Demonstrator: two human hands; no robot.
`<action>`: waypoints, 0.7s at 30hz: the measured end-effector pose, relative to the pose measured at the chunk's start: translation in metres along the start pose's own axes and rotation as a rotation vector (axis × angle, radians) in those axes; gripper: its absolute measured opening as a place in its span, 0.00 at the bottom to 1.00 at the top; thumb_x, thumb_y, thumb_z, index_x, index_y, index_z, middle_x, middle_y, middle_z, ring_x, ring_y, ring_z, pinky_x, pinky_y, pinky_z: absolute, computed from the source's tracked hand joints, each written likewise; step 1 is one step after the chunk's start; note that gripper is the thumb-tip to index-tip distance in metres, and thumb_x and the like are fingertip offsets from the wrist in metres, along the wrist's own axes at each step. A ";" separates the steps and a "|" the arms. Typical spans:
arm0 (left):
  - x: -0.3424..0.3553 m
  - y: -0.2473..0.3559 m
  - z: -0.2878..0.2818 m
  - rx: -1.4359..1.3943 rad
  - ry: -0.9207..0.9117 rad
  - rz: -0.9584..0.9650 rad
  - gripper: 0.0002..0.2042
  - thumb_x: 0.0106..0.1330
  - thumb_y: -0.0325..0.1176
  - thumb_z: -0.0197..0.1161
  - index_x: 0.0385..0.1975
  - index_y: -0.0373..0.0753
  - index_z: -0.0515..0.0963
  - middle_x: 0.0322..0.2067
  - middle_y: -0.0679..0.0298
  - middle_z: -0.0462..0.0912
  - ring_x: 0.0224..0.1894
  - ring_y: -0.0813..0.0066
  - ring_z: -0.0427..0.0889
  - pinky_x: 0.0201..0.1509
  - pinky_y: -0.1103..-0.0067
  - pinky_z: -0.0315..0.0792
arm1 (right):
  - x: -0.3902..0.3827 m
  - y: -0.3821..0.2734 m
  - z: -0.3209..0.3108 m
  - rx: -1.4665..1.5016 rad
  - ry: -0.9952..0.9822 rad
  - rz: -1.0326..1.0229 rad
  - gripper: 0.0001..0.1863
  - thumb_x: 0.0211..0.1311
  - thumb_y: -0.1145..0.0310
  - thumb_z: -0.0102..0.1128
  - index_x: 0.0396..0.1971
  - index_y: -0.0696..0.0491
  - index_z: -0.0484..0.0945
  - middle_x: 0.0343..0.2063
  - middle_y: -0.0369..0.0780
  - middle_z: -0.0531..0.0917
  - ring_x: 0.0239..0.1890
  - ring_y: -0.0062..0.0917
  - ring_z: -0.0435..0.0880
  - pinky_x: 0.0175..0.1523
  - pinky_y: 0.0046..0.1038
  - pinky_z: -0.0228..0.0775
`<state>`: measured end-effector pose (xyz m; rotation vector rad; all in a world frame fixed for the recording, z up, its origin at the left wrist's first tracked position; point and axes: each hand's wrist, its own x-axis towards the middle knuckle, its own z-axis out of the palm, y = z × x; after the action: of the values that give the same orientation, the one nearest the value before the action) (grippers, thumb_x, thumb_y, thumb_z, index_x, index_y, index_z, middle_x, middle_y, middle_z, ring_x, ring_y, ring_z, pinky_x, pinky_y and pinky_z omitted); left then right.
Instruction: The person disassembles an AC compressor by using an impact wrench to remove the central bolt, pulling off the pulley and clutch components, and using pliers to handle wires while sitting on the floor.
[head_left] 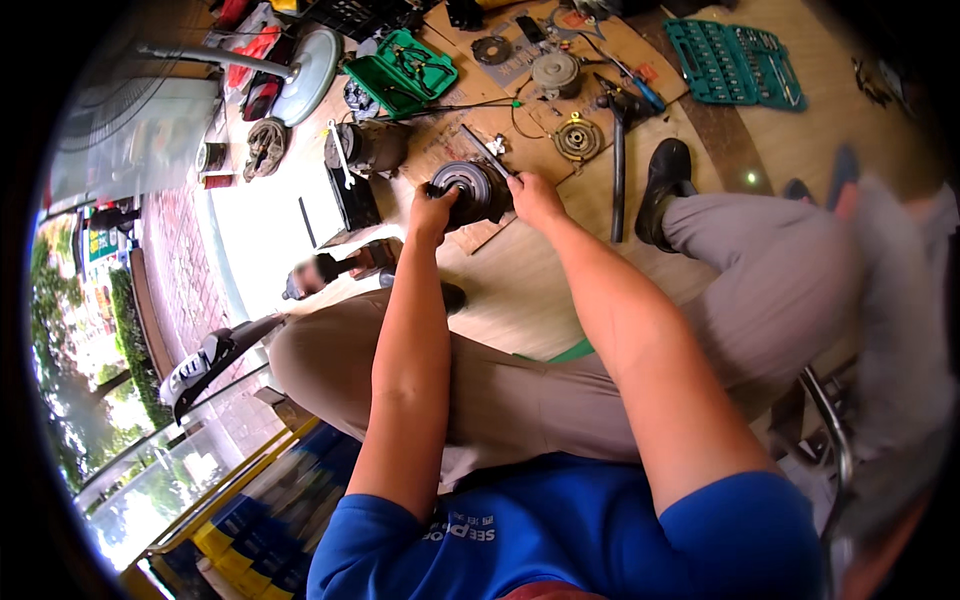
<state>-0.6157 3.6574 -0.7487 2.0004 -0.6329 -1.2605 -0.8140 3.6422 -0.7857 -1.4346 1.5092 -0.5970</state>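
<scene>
My left hand (430, 214) is closed on the near left edge of a round dark metal part (466, 184), which has concentric rings like a pulley or hub. The part is held over the floor between my knees, by the edge of the cardboard. My right hand (537, 200) is closed around the near end of a slim grey metal bar (482, 148), which slants away to the upper left past the part's far right side. The bar's exact kind is unclear, and whether it touches the part cannot be made out.
Cardboard (440, 150) ahead bears a ringed metal disc (577, 140), a round grey housing (555, 75) and a hammer-like tool (617, 185). An open green tool case (405, 75), a teal socket set (735, 65), a combination wrench (341, 155) and a power tool (318, 275) lie around. A blurred person (905, 310) is at right.
</scene>
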 end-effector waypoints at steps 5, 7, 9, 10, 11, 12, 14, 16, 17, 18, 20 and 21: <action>0.005 -0.010 -0.001 0.027 0.072 0.055 0.26 0.56 0.32 0.71 0.52 0.31 0.68 0.39 0.53 0.80 0.34 0.67 0.82 0.28 0.73 0.77 | -0.035 -0.023 0.004 -0.038 0.107 0.137 0.23 0.68 0.55 0.47 0.31 0.62 0.78 0.33 0.57 0.81 0.40 0.53 0.78 0.47 0.46 0.69; 0.000 -0.009 0.003 0.044 0.085 0.038 0.25 0.55 0.34 0.72 0.49 0.32 0.70 0.34 0.54 0.80 0.25 0.67 0.81 0.18 0.73 0.73 | -0.050 -0.014 0.009 -0.066 0.094 0.135 0.24 0.68 0.54 0.46 0.29 0.62 0.78 0.32 0.57 0.80 0.39 0.53 0.78 0.46 0.46 0.69; -0.004 -0.007 0.004 0.037 0.092 0.014 0.25 0.54 0.35 0.72 0.48 0.32 0.70 0.31 0.54 0.80 0.21 0.67 0.80 0.15 0.73 0.71 | -0.062 -0.002 0.020 -0.060 0.115 0.109 0.24 0.68 0.54 0.46 0.28 0.61 0.78 0.31 0.56 0.80 0.38 0.53 0.78 0.45 0.46 0.69; -0.003 -0.007 0.004 0.034 0.099 0.004 0.24 0.54 0.35 0.72 0.47 0.32 0.70 0.30 0.54 0.80 0.19 0.67 0.79 0.14 0.73 0.70 | -0.066 0.003 0.024 -0.055 0.123 0.093 0.24 0.69 0.54 0.46 0.28 0.61 0.77 0.31 0.56 0.80 0.38 0.53 0.78 0.45 0.46 0.68; -0.003 -0.008 0.004 0.046 0.112 0.026 0.24 0.54 0.35 0.72 0.46 0.31 0.70 0.29 0.54 0.80 0.17 0.67 0.78 0.12 0.73 0.68 | -0.068 0.007 0.029 -0.051 0.126 0.095 0.24 0.69 0.54 0.45 0.27 0.61 0.77 0.30 0.56 0.81 0.38 0.53 0.78 0.45 0.47 0.69; -0.003 -0.008 0.004 0.018 0.119 0.034 0.24 0.54 0.36 0.72 0.45 0.31 0.70 0.29 0.54 0.80 0.16 0.67 0.78 0.11 0.73 0.67 | -0.070 0.011 0.033 -0.048 0.129 0.097 0.24 0.69 0.54 0.44 0.27 0.61 0.77 0.30 0.57 0.81 0.37 0.54 0.78 0.45 0.47 0.69; -0.004 -0.010 0.002 -0.022 0.135 0.046 0.24 0.54 0.36 0.73 0.44 0.30 0.70 0.28 0.54 0.80 0.14 0.68 0.77 0.10 0.74 0.65 | -0.074 0.007 0.036 -0.033 0.132 0.075 0.25 0.69 0.53 0.44 0.27 0.61 0.77 0.29 0.57 0.81 0.36 0.54 0.79 0.44 0.48 0.69; -0.008 -0.006 0.003 -0.013 0.128 0.034 0.25 0.54 0.36 0.73 0.45 0.29 0.69 0.27 0.54 0.79 0.15 0.67 0.77 0.10 0.74 0.65 | -0.070 0.004 0.031 -0.019 0.151 0.021 0.25 0.69 0.54 0.44 0.27 0.61 0.77 0.29 0.56 0.81 0.36 0.54 0.79 0.44 0.48 0.69; -0.011 -0.003 0.005 0.016 0.128 0.016 0.25 0.54 0.36 0.73 0.45 0.29 0.69 0.27 0.54 0.79 0.15 0.67 0.78 0.10 0.74 0.66 | -0.065 0.007 0.031 -0.039 0.170 0.046 0.25 0.69 0.54 0.44 0.27 0.61 0.77 0.29 0.56 0.81 0.36 0.54 0.79 0.44 0.48 0.69; -0.014 0.001 0.006 0.046 0.127 -0.001 0.25 0.55 0.36 0.73 0.45 0.29 0.68 0.27 0.54 0.79 0.15 0.66 0.78 0.10 0.74 0.66 | -0.060 0.011 0.032 -0.058 0.189 0.072 0.25 0.69 0.54 0.44 0.27 0.61 0.77 0.29 0.56 0.81 0.37 0.54 0.79 0.44 0.48 0.69; -0.013 0.001 0.001 0.066 0.126 -0.022 0.26 0.55 0.37 0.73 0.45 0.29 0.68 0.30 0.53 0.80 0.20 0.66 0.80 0.12 0.73 0.71 | -0.060 0.004 0.032 -0.055 0.176 0.069 0.24 0.69 0.54 0.44 0.27 0.61 0.77 0.29 0.56 0.80 0.37 0.53 0.78 0.44 0.47 0.68; -0.010 0.001 -0.001 0.053 0.131 -0.019 0.26 0.55 0.37 0.73 0.45 0.29 0.68 0.31 0.52 0.80 0.20 0.65 0.81 0.13 0.73 0.73 | -0.060 0.002 0.030 -0.035 0.152 0.040 0.24 0.69 0.54 0.44 0.27 0.61 0.77 0.29 0.56 0.80 0.37 0.53 0.78 0.43 0.47 0.68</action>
<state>-0.6190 3.6637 -0.7418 2.1175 -0.5900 -1.1237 -0.7961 3.7067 -0.7834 -1.4088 1.6709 -0.6706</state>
